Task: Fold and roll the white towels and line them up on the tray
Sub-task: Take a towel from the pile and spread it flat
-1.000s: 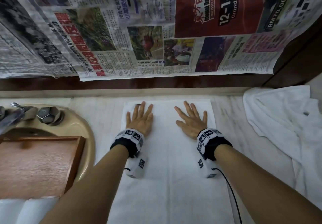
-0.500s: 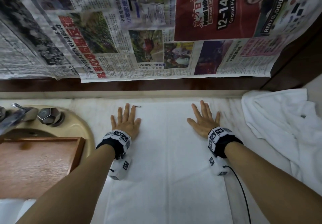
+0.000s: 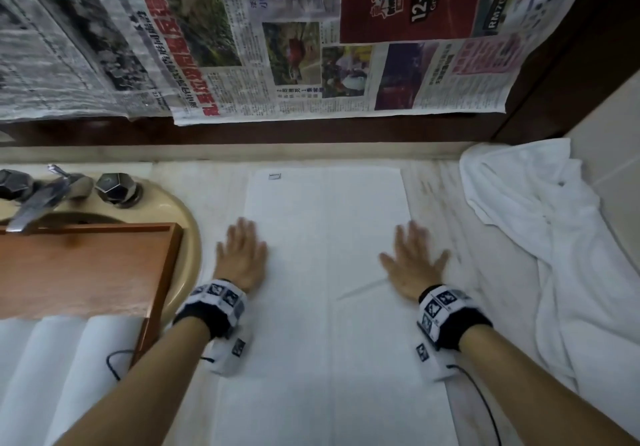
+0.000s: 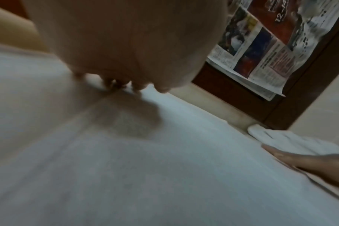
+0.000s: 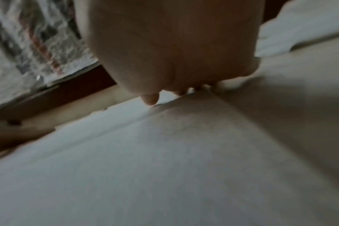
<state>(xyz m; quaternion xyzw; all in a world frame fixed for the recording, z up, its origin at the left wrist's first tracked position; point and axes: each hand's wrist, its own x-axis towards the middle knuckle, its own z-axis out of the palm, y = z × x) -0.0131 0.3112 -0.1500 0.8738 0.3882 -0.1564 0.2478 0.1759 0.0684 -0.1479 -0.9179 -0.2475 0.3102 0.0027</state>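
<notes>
A folded white towel (image 3: 325, 272) lies flat lengthwise on the marble counter, a small label near its far left corner. My left hand (image 3: 242, 255) presses flat on its left edge, fingers straight. On the towel's right edge my right hand (image 3: 412, 258) lies flat too, palm down. A wooden tray (image 3: 86, 269) sits over the sink at the left. Rolled white towels (image 3: 65, 359) lie side by side at its near end. In the left wrist view the palm (image 4: 126, 38) hovers close over the towel (image 4: 164, 168). The right wrist view shows the palm (image 5: 174, 45) on towel cloth (image 5: 164, 160).
A crumpled pile of white towels (image 3: 554, 244) fills the counter's right side by the wall. A beige sink (image 3: 180, 223) with a metal tap (image 3: 45, 196) and knob (image 3: 116, 185) is at the left. Newspaper sheets (image 3: 277, 47) cover the mirror behind the counter.
Both hands slid apart from the towel's middle to its side edges, then back toward me along the edges, staying flat on the cloth.
</notes>
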